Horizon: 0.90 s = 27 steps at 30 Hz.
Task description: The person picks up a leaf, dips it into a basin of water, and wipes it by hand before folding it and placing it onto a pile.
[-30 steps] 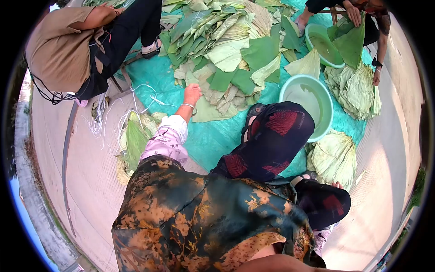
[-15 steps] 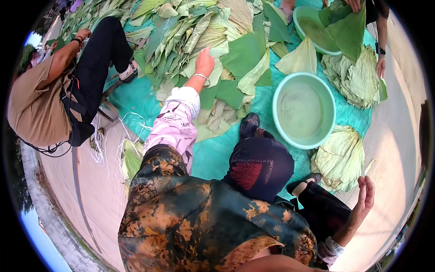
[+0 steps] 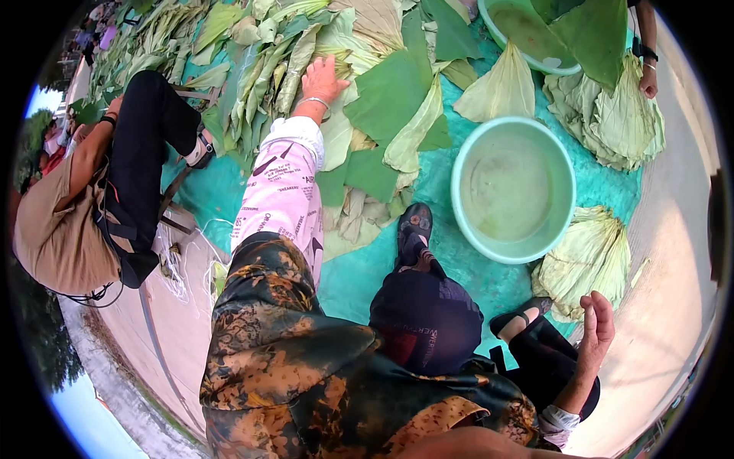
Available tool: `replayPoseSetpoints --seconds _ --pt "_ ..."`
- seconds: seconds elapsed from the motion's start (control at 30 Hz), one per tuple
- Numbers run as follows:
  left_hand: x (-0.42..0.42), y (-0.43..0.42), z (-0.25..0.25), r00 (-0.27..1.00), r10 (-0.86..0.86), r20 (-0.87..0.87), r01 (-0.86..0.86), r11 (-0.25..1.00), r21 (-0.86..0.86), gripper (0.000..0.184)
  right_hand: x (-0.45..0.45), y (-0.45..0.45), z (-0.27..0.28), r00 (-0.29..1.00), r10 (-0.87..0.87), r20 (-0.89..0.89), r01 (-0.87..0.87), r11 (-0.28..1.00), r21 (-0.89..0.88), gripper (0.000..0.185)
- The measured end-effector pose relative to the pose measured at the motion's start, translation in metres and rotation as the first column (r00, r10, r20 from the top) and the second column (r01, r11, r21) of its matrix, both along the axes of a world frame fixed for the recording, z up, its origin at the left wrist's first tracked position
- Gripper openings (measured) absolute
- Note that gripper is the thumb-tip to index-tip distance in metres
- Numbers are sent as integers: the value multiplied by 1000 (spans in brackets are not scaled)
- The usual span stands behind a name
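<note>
My left hand (image 3: 323, 79) reaches out over a heap of large green leaves (image 3: 294, 69), its fingers apart. It is at the leaves' surface; whether it touches one I cannot tell. A bracelet circles that wrist below a pink printed sleeve. A broad dark green leaf (image 3: 390, 88) lies just right of the hand. My right hand (image 3: 596, 333) is raised at the lower right with fingers extended and nothing in it. Nearest to it is a fanned stack of pale leaves (image 3: 585, 260). A light green basin (image 3: 459, 191) of cloudy water stands on the teal sheet before me.
A person in a brown shirt (image 3: 65, 229) sits at the left. Another person's hand (image 3: 648, 80) is beside a second leaf stack (image 3: 612, 122) at the upper right, near another basin (image 3: 569, 69). White strings (image 3: 172, 268) lie at the left. The teal sheet (image 3: 352, 283) covers the ground.
My left hand has moved up and left over the leaf heap, with its fingers more spread. My right hand is slightly lower and left in view. The view itself has shifted.
</note>
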<state>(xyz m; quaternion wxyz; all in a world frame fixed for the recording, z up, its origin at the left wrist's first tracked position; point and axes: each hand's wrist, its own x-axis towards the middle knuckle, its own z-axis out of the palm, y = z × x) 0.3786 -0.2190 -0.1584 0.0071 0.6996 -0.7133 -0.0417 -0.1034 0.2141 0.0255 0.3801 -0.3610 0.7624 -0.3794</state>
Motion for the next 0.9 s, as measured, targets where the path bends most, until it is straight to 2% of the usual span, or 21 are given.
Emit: replayPoseSetpoints --seconds 0.13,0.17,0.3,0.43,0.53,0.77,0.9 --pt "10 -19 10 994 -104 18 103 992 79 53 -7 0 2 999 36 -1 -36 999 0 29" --pt "4 -19 10 990 -136 25 134 990 48 51 -6 -1 1 999 40 6 -40 999 7 29" --pt "-20 -9 2 981 -41 187 66 989 -131 55 -2 -11 7 999 51 2 -51 999 14 27" --pt "-36 -26 6 952 -76 297 96 994 -54 52 -1 -12 6 998 66 -11 -65 997 29 25" --pt "-38 -45 8 917 -138 374 57 974 221 45 -2 -10 3 995 90 -46 -89 995 34 26" --pt "-25 -14 25 988 -63 141 82 988 -128 32 2 -7 13 997 67 -41 -67 998 17 27" --pt "8 -1 36 985 -90 -146 35 940 -339 31 4 -2 17 997 68 -37 -68 998 -3 27"
